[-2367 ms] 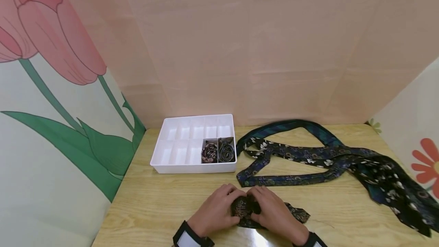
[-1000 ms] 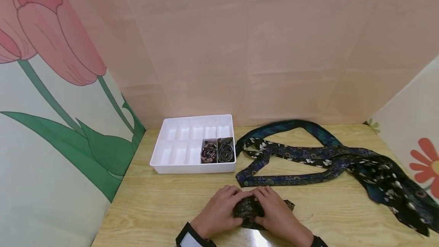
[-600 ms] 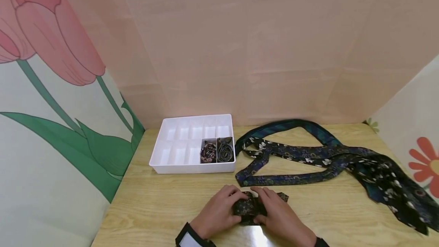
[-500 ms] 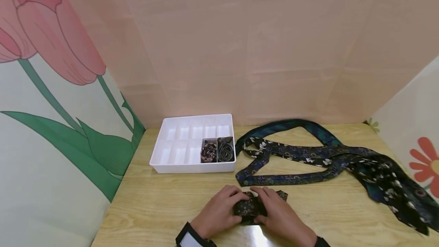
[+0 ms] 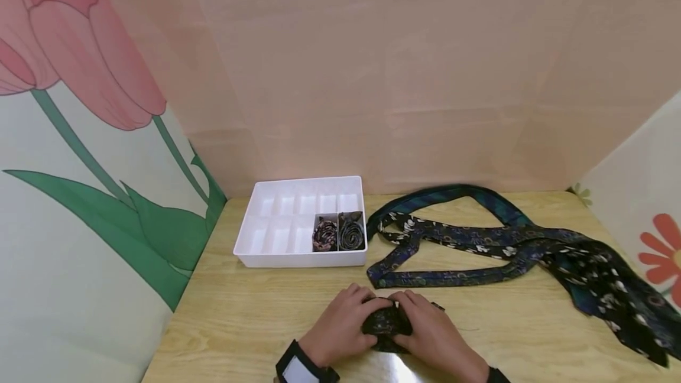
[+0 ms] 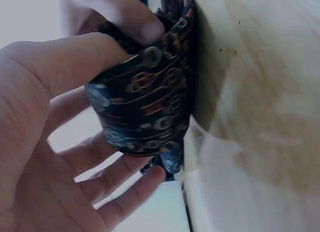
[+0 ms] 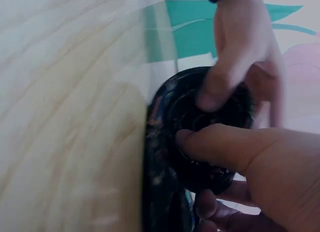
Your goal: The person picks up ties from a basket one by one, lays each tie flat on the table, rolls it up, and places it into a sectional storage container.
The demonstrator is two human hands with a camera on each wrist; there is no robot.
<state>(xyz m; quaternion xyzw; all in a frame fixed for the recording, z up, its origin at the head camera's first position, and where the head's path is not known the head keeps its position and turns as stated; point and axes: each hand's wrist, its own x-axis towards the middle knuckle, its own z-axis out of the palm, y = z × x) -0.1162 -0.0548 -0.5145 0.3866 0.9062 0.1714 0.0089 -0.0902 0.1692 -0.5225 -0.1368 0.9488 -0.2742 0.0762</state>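
Near the front of the table, a dark patterned necktie [image 5: 380, 321] is wound into a thick roll standing on its edge. My left hand [image 5: 340, 327] grips the roll from the left; in the left wrist view its thumb lies over the roll's edge, with the fingers spread beyond the small reddish pattern. From the right, my right hand [image 5: 430, 331] holds the same roll. The right wrist view shows both thumbs pressed against the coil's spiral side, where the necktie's unrolled strip [image 7: 162, 202] runs along the table. Only a small tip of the tail shows past my right hand.
A white divided tray [image 5: 298, 260] stands behind the hands, with two rolled neckties [image 5: 351, 235] in its front right compartments. Several loose neckties [image 5: 479, 235] lie tangled across the right of the wooden table [image 5: 223, 324]. A pinkish backdrop [image 5: 383, 75] rises behind.
The necktie's loose tail, stretched out to the right of my right hand earlier, has drawn in to a small tip. The roll stays between both hands in nearly the same spot.
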